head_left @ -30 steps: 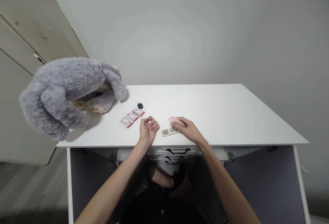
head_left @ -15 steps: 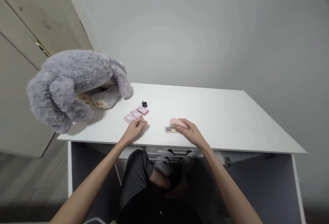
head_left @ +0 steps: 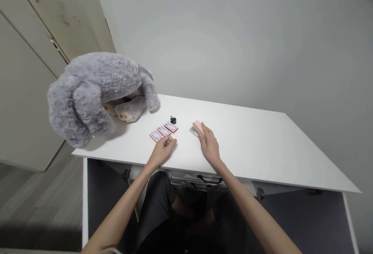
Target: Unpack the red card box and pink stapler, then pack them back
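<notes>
My right hand (head_left: pixel 208 144) lies on the white table (head_left: pixel 256 141), its fingers closed round a small pink stapler (head_left: pixel 197 127) with a pale base. My left hand (head_left: pixel 162 151) rests on the table to the left, fingers pinched together on something small that I cannot make out. Just beyond its fingertips lie three small red-and-white boxes (head_left: pixel 163 131) in a row. A small black object (head_left: pixel 173 120) sits behind the boxes.
A large grey plush toy (head_left: pixel 96 91) slumps over the table's far left corner. A pale door (head_left: pixel 35 52) stands at the left, a grey wall behind. Drawers with black handles (head_left: pixel 204 179) sit under the table's front edge, above my legs.
My right hand has slid the pink stapler away from the front edge toward the black object. My left hand has moved out to the red-and-white boxes. The camera has swung left.
</notes>
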The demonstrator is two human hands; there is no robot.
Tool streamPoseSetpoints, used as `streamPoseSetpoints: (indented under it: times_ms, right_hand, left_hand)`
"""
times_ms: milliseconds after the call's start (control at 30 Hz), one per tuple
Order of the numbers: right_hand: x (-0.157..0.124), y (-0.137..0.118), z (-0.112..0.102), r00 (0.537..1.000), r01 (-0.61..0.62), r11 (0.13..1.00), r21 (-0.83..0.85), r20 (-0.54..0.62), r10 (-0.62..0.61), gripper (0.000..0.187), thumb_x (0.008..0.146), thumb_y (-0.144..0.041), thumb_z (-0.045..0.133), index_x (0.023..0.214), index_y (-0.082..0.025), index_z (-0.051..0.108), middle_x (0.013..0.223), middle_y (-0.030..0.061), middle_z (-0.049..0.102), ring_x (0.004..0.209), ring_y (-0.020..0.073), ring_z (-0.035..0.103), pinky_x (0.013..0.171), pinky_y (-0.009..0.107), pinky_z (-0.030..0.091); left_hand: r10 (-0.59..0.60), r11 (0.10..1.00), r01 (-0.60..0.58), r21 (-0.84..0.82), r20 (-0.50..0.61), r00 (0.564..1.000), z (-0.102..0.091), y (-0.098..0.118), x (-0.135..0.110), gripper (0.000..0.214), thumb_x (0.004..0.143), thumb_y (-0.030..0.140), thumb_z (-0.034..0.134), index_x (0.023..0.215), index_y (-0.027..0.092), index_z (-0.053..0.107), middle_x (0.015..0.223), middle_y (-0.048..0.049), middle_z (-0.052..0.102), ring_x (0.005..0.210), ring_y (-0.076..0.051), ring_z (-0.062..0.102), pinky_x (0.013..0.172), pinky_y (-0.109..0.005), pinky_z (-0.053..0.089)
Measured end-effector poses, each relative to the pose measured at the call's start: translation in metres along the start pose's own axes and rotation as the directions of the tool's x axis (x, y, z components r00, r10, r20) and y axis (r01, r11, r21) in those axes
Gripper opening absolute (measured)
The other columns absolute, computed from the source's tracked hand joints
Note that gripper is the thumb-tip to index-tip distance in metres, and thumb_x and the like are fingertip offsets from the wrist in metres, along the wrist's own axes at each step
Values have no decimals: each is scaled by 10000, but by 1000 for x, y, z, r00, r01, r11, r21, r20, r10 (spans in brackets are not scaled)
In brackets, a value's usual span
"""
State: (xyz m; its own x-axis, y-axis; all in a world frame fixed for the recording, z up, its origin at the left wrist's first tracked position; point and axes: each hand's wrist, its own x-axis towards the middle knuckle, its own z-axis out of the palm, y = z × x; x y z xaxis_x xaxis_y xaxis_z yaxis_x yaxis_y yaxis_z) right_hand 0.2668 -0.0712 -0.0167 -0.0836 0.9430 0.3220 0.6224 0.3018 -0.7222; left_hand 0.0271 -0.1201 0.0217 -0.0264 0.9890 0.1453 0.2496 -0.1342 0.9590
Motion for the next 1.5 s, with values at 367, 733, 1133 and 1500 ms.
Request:
streamPoseSetpoints:
  times_ms: [367, 733, 1133, 1500]
  right_hand:
    - [59, -31, 82, 998, -41, 989, -139, -49, 34, 606, 1102, -361, 277, 1707, -327, 280, 1625, 190, 423, 1424, 384, 521, 1095, 576, 441]
    - [76, -33, 106, 1000, -1, 997, -72, -10, 0, 674, 1089, -385, 340, 1731, -275, 169, 1606, 204, 427, 1402, 377, 537, 1109, 550, 463]
    - [33, -26, 88, 991, 34, 969, 246, -137, 0, 675, 1090, -453, 376, 1672, -139, 243, 1642, 257, 382, 1577, 340, 330, 1269, 578, 344]
    - [-47, -4, 21, 999, 41, 870, 492, -5, -44, 641, 1030, -309, 534, 1604, -259, 253, 1551, 207, 461, 1446, 304, 536, 1215, 590, 466]
  left_hand:
    - [-15, 1000, 15, 3, 14, 1000, 2, -7, -4, 380, 910, 525, 624, 722, 219, 502, 703, 30, 511, 687, -146, 460, 680, -262, 415]
    - [-35, 999, 34, 21, 21, 999, 1, -10, -4, 364, 932, 507, 607, 739, 217, 503, 727, 27, 517, 714, -145, 474, 710, -263, 417]
    - [-64, 998, 64, -2, -87, 994, 4, -8, -5, 392, 849, 543, 692, 771, 214, 493, 668, 75, 426, 556, -84, 327, 572, -225, 284]
    - [38, 886, 116, 449, -320, 947, -34, -9, -17, 389, 852, 512, 701, 1079, 252, 523, 604, 118, 357, 551, -136, 415, 614, -246, 329]
